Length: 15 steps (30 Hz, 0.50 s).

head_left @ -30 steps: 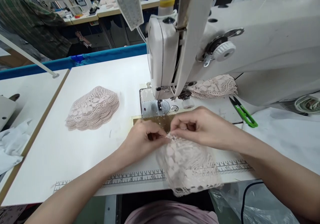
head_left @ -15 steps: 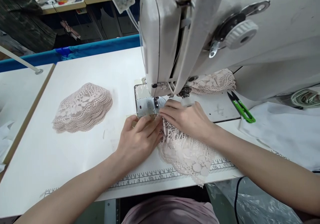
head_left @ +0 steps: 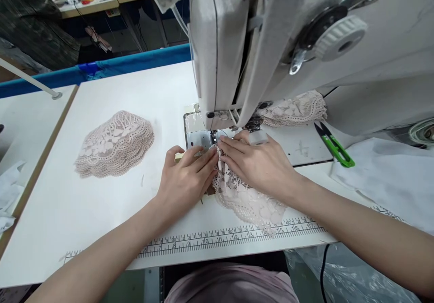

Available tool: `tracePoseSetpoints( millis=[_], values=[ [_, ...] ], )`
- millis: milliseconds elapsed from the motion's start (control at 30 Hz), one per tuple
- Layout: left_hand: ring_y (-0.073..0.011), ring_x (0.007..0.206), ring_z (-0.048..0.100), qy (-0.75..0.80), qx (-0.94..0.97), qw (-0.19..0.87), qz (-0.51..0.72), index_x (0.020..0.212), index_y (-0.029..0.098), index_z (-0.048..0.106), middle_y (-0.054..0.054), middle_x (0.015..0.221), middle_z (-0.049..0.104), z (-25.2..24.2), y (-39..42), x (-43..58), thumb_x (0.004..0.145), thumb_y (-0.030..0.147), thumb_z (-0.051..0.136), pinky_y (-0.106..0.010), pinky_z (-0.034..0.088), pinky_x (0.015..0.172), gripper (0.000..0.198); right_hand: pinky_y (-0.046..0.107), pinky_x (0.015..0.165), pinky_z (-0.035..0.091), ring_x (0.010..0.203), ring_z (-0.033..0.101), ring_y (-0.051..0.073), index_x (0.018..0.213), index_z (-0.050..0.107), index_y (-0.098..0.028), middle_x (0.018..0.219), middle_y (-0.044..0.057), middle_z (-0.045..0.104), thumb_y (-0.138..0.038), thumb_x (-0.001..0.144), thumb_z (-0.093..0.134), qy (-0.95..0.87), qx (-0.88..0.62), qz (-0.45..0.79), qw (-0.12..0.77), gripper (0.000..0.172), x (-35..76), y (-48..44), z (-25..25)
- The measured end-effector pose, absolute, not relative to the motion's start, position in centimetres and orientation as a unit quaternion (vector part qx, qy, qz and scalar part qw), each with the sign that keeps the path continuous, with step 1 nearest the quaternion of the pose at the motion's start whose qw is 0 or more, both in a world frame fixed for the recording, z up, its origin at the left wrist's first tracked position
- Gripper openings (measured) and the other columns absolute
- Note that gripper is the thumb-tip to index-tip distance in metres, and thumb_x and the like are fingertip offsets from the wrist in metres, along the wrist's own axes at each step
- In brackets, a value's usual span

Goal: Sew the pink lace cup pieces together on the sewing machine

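A pale pink lace piece [head_left: 251, 203] lies at the front of the sewing machine [head_left: 220, 59], its upper edge close by the presser foot [head_left: 214, 136]. My left hand [head_left: 188, 174] is closed, fingertips pressed together on the lace's left edge. From the right, my right hand [head_left: 259, 165] bears down on the lace with its fingers together, the tips just below the needle area. A white band [head_left: 258, 137] wraps one of its fingers. My fingers hide part of the lace edge and the metal needle plate [head_left: 196, 139].
A stack of lace pieces [head_left: 115, 145] lies on the left of the white table [head_left: 111, 221]. More lace [head_left: 294, 109] sits behind the machine's needle end. Green thread snips [head_left: 335, 146] and white fabric [head_left: 389, 176] lie right. A printed ruler [head_left: 203, 240] runs along the front edge.
The lace has been drawn up toward the needle, and its lower tip no longer hangs over the table edge. Both hands have shifted slightly, the right fingers lying flatter. The view has moved a little.
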<state>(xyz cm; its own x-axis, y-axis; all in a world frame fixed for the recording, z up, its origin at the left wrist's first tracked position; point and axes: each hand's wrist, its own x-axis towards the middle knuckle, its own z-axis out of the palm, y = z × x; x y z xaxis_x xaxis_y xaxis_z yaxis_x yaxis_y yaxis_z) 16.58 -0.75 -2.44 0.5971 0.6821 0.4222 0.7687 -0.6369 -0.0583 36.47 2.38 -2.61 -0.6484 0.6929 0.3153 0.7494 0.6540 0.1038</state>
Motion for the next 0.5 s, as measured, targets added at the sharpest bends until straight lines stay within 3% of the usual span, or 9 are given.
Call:
tracePoseSetpoints(
  millis=[233,500],
  values=[
    [-0.0229,0.112,0.061,-0.414,-0.881,0.145,-0.177,0.119,0.019,0.063,-0.003,0.122,0.068,-2.44,-1.09,16.88,0.096,0.021,0.053,-0.043,0.034,0.09,0.026,0.041,0.091,0.037,0.115,0.054,0.027,0.122,0.064,-0.01,0.109,0.009,0.072,-0.025,0.102,0.035,-0.903,-0.402,-0.111,0.101,0.038,36.52,2.8,-3.07],
    [-0.0238,0.112,0.061,-0.417,-0.88,0.138,-0.18,0.121,0.02,0.063,-0.004,0.122,0.067,-2.44,-1.0,16.95,0.095,0.02,0.053,-0.044,0.034,0.091,0.027,0.043,0.095,0.035,0.113,0.055,0.028,0.119,0.066,-0.012,0.102,0.01,0.074,-0.024,0.101,0.035,-0.904,-0.405,-0.096,0.102,0.037,36.59,2.98,-2.96]
  ],
)
